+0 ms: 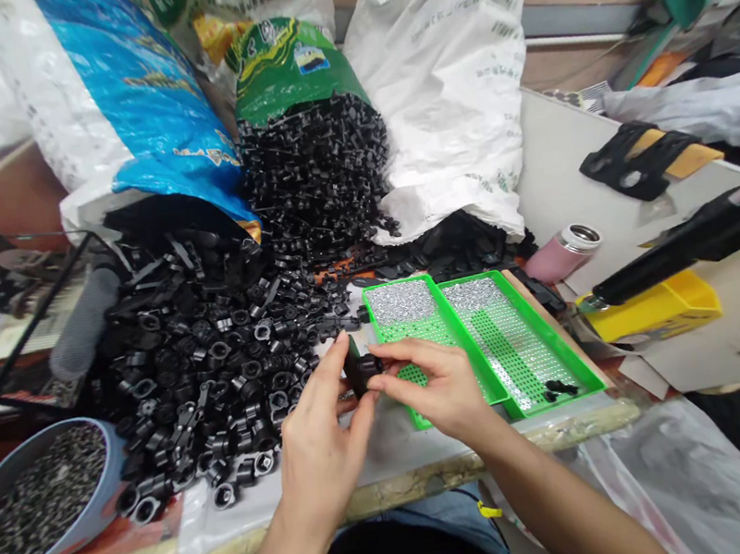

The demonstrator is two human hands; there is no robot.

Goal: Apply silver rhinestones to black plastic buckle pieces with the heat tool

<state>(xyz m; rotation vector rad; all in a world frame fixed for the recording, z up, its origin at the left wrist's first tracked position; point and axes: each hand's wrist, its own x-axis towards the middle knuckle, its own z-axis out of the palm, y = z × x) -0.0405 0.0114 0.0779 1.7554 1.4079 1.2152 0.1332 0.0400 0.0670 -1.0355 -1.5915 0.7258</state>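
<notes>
Fingers of the left hand (pixel 319 444) and right hand (pixel 430 389) close on a small black plastic fitting (pixel 361 372) above the tabletop (pixel 404 494), beside a green perforated tray (pixel 389 283). It looks light, stiff and slightly slippery, best pinched by its round body.

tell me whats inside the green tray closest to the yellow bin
The green tray holds silver metal parts and a few black pieces at its near corner; the floor under the silver parts is covered.

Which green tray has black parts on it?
The right-hand green tray, nearer the pink flask: two small black parts lie at its near corner. None show on the left tray.
</notes>
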